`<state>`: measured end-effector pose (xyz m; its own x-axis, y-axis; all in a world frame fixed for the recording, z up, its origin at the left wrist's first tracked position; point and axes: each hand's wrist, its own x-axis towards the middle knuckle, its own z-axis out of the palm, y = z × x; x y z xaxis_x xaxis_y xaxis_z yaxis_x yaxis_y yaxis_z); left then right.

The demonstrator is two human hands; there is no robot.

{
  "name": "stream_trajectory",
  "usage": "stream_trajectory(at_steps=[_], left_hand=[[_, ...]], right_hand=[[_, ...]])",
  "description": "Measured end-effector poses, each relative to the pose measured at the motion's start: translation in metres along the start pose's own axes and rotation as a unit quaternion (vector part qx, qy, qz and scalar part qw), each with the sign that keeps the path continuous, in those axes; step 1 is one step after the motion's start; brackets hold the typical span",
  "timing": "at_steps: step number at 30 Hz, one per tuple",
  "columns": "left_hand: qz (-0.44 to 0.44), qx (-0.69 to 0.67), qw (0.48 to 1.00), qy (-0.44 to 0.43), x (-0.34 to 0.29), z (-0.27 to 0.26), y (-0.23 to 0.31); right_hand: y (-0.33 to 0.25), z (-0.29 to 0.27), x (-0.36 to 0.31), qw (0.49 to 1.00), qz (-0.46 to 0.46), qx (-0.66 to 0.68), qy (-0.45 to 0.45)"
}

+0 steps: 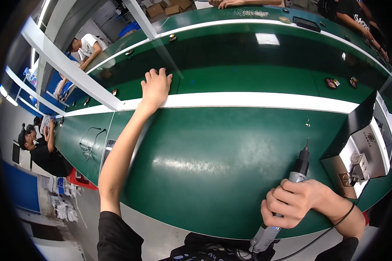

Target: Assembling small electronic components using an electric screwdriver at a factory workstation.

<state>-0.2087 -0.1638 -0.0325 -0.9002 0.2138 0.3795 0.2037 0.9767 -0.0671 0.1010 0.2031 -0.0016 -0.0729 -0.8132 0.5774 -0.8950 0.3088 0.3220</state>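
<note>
My right hand (292,203) is wrapped round a grey and black electric screwdriver (299,167), its bit pointing away from me over the green worktable (196,174). A cable runs from the tool's rear end past my right forearm. Just beyond the bit lie a few tiny pale pieces (308,125), too small to name. My left arm stretches across the white rail (248,100), and my left hand (156,88) is on the green belt (231,80) with its fingers bent downward. Something dark shows between those fingertips, mostly hidden by them.
An open box (357,152) with small packaged parts stands at the right. Eyeglasses (89,142) lie on the table's left part. Several small dark devices (332,83) sit along the belt. A white post (69,65) slants over the left side. Other people work at the left and across the belt.
</note>
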Motion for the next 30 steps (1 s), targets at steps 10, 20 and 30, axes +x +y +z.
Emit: stream_trajectory(at_steps=[10, 20, 30], left_hand=[[0.159, -0.295, 0.942, 0.032, -0.057, -0.049, 0.076], [0.412, -0.273, 0.868, -0.035, -0.178, -0.122, 0.189], [0.514, -0.219, 0.822, -0.107, -0.185, -0.155, 0.178]], right_hand=[[-0.001, 0.001, -0.001, 1.000, 0.010, -0.019, 0.010], [-0.001, 0.007, -0.008, 0.999, 0.005, -0.008, 0.043], [-0.005, -0.020, 0.005, 0.976, 0.033, 0.084, 0.199]])
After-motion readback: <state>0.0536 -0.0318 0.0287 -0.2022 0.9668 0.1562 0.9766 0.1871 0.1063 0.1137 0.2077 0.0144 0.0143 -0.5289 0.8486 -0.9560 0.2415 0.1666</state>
